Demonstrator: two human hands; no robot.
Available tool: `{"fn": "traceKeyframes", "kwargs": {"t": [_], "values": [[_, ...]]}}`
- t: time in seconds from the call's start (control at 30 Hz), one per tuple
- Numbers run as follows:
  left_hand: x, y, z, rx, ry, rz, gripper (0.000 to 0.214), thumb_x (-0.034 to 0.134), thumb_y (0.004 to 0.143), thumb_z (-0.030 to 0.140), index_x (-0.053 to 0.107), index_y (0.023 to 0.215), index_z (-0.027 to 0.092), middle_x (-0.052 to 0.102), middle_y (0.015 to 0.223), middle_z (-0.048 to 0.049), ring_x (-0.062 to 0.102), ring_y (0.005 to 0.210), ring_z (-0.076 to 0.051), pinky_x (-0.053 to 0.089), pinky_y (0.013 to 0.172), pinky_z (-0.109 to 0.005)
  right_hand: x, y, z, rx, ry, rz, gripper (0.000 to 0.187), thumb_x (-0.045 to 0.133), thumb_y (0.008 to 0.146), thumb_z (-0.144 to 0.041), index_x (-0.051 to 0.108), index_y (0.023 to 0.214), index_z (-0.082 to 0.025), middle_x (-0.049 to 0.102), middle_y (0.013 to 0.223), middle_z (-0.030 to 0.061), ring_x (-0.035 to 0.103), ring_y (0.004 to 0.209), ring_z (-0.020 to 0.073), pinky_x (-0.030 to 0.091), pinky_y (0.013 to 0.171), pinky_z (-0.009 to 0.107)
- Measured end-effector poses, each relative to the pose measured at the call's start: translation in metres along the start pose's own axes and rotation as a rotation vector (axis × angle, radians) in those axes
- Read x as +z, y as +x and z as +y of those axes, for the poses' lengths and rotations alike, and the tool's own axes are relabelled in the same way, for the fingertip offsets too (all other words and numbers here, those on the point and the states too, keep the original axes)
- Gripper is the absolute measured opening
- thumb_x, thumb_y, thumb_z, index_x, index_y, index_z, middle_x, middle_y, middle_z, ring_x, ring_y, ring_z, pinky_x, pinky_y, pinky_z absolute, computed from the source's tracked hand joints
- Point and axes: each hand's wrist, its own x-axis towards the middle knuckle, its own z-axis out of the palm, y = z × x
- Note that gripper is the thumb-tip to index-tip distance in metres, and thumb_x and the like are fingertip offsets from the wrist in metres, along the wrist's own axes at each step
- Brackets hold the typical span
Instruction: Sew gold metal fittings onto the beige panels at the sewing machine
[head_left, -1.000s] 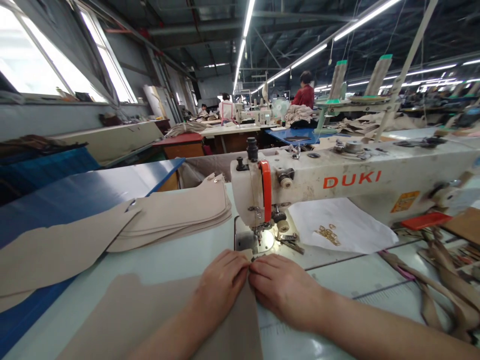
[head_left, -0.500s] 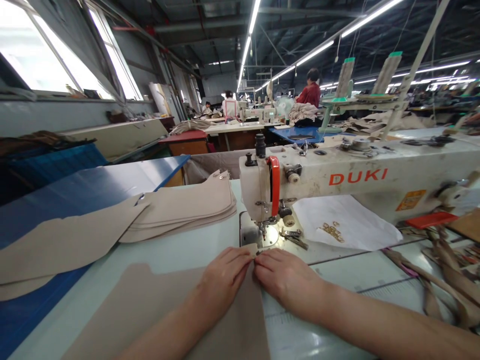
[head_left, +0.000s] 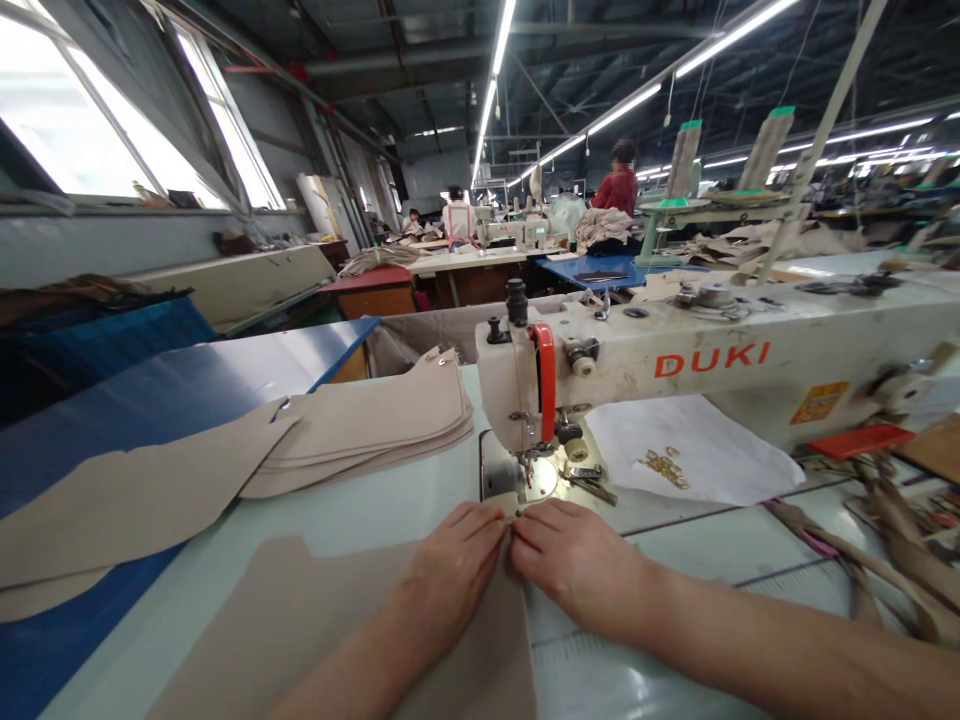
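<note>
A beige fabric panel lies on the pale table in front of the sewing machine. My left hand rests on the panel, its fingers closed on the edge near the top corner. Beside it my right hand pinches the same edge, fingertips almost touching those of the left. A small folded tab of the fabric shows just beyond the fingers, short of the lit needle plate. What lies under the fingertips is hidden.
Stacked beige panels lie left of the machine, with more panels over a blue table. Small gold rings sit on white paper under the machine arm. Fabric strips lie at right. People work farther back.
Both hands keep their pinch at the panel's edge, nearly still. The whole view has shifted slightly.
</note>
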Motion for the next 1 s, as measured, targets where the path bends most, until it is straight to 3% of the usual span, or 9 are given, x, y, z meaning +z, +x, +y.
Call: {"fn": "traceKeyframes", "kwargs": {"t": [0.2, 0.4, 1.0], "values": [[0.015, 0.019, -0.008, 0.023, 0.010, 0.030, 0.028, 0.034, 0.093, 0.014, 0.062, 0.091, 0.015, 0.068, 0.088, -0.0076, 0.061, 0.081, -0.018, 0.055, 0.075, -0.031, -0.001, -0.006, 0.018, 0.025, -0.041, -0.018, 0.007, 0.055, 0.088, -0.019, 0.057, 0.084, -0.014, 0.060, 0.087, 0.0053, 0.053, 0.083, 0.0203, 0.042, 0.077, 0.034], [0.024, 0.032, -0.020, 0.013, 0.002, -0.023, 0.026, 0.036, 0.091, 0.012, 0.062, 0.094, 0.014, 0.068, 0.090, -0.0077, 0.062, 0.084, -0.018, 0.054, 0.080, -0.033, 0.003, -0.005, 0.034, 0.064, -0.020, -0.035, 0.006, 0.056, 0.087, -0.019, 0.056, 0.088, -0.012, 0.061, 0.093, 0.0063, 0.053, 0.088, 0.0204, 0.043, 0.081, 0.033], [0.029, 0.039, -0.031, 0.025, 0.001, 0.007, 0.032, 0.032, 0.095, 0.021, 0.063, 0.090, 0.015, 0.070, 0.090, -0.0075, 0.064, 0.085, -0.018, 0.055, 0.078, -0.032, 0.007, -0.002, 0.042, 0.137, 0.043, -0.068, 0.008, 0.052, 0.089, -0.015, 0.056, 0.096, -0.012, 0.062, 0.102, 0.0080, 0.055, 0.095, 0.0213, 0.044, 0.076, 0.033]]}}
